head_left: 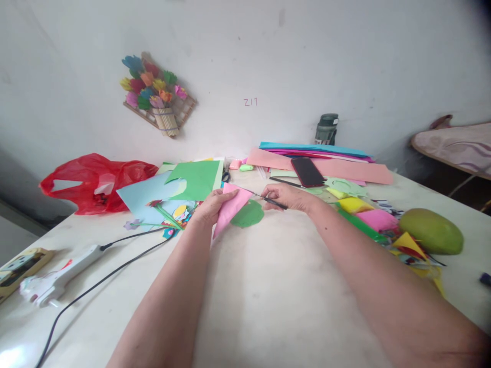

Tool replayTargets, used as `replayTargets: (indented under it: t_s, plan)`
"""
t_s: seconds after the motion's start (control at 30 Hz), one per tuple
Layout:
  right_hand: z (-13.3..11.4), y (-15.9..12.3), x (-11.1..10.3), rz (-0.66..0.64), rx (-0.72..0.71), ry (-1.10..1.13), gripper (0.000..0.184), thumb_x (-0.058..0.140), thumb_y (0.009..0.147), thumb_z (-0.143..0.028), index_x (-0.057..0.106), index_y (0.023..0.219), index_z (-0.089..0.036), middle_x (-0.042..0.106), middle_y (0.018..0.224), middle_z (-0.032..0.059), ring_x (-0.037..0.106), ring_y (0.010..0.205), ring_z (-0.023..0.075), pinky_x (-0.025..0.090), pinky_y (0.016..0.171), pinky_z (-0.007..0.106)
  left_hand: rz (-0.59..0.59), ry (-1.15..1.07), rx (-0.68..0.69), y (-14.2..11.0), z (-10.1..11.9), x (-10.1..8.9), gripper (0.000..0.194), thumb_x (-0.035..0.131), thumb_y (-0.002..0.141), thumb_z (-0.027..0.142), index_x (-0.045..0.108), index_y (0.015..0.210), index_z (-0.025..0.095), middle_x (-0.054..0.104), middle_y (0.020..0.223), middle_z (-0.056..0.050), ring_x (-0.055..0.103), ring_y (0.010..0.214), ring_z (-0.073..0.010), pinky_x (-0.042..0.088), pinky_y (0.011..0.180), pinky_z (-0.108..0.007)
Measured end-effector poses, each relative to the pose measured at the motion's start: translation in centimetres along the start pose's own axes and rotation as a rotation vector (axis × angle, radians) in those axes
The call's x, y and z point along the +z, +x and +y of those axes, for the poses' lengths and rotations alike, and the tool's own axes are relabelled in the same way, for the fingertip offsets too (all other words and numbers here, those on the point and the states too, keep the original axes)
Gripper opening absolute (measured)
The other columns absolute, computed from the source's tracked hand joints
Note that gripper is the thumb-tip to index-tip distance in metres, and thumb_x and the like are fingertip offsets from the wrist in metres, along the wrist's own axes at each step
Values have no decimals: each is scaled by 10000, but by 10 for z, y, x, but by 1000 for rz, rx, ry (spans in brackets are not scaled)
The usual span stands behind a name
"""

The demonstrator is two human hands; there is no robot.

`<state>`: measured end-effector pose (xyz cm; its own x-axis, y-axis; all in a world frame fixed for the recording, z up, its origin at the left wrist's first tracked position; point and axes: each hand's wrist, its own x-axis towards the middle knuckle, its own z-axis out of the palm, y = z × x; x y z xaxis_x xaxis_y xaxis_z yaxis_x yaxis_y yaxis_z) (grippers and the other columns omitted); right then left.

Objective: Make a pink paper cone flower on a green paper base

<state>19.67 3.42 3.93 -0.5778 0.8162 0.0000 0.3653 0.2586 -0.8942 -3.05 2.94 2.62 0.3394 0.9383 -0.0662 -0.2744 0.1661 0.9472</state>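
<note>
My left hand (pixel 215 205) pinches a folded piece of pink paper (pixel 232 207) between thumb and fingers, above the middle of the table. Closed around the dark handles of a pair of scissors (pixel 279 205) is my right hand (pixel 282 197). The thin blades point left and reach the paper's upper right edge; whether they are cutting into it is too small to tell. Under the paper lies a rounded green paper piece (pixel 249 213), partly covered by it.
Left are green sheets (pixel 199 179), a red plastic bag (pixel 92 184), a glue gun (pixel 65 276) and its black cord (pixel 103 281). Behind my right hand lie a phone (pixel 308 171) and rolled coloured paper (pixel 356 171). A green mango-like object (pixel 431 231) sits right, beside coloured packets (pixel 378 220).
</note>
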Motion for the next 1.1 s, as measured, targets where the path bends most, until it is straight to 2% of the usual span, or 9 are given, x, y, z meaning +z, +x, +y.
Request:
replayTargets:
  t_s: [0.23,0.67,1.1]
  plan:
    - [-1,1,0,-5,-11,-5,373,678,600,-389,522,850,-159,477,540,-64,384,434,44,281,421,188,-3,3,-24,2,-2,6,212,662,676,179,655,861,76,689,755,-122,659,663,-210,539,636,-278]
    - [-5,-4,-4,41,-5,-22,378,677,585,-394,514,821,-147,431,498,-85,327,418,35,223,413,188,6,-23,-14,6,-1,16,205,651,683,170,637,869,85,687,759,-108,658,665,-211,539,626,-288]
    - [13,-5,-21,86,-25,-22,375,654,612,-414,502,841,-159,376,448,-108,297,382,36,220,405,194,5,-28,-29,27,4,33,160,627,688,122,635,842,78,683,715,-86,649,612,-172,533,643,-263]
